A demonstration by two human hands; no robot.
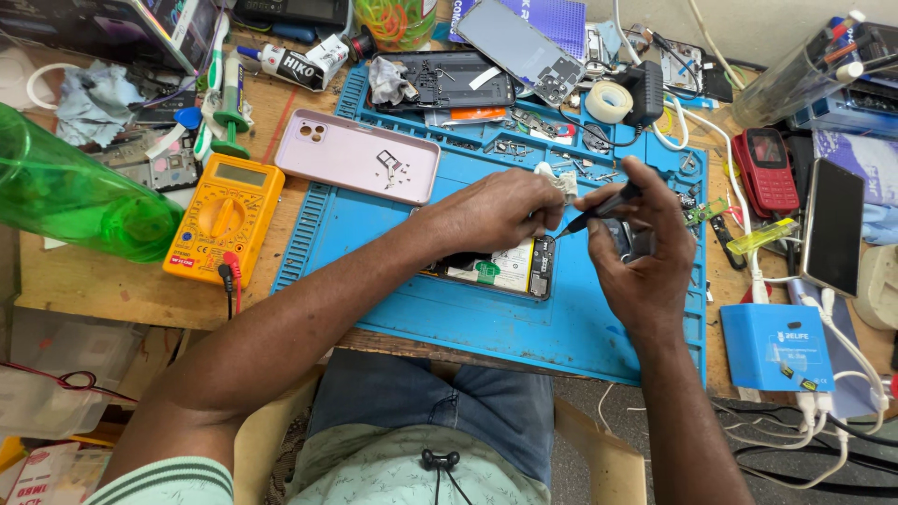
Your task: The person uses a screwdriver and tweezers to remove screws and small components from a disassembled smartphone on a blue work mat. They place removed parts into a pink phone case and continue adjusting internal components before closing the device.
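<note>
Head view looks down on a crowded repair bench [112, 290]. At the far left lies a green plastic bottle [75, 201] on its side, and just right of it a yellow multimeter [223, 217] with its red and black leads hanging off the front edge. A pink phone back cover [346, 150] rests half on the blue repair mat [449, 309], a small tray part lying loose on it.

Near the middle of the mat lies an opened smartphone [505, 269], internals up, partly hidden under the person's forearm. The left hand [496, 210] hovers over its upper end, fingers drawn together and pinching a small white wad [564, 182], perhaps cloth or tissue. The right hand [641, 257] is curled around a slim dark tool [603, 208], gripping it like a pen with the tip aimed toward the wad and the phone's top edge.

Further right sit a red keypad phone [769, 168], a black smartphone [834, 238] standing on edge, and a blue box [776, 346] with white cables.

The risk, judging from this: the tool tip is close to exposed parts, so a slip could scratch the board or tear a flex. Tiny loose screws scattered at the mat's upper part could be swept off by a sleeve or wrist. The multimeter leads near the edge could snag.
</note>
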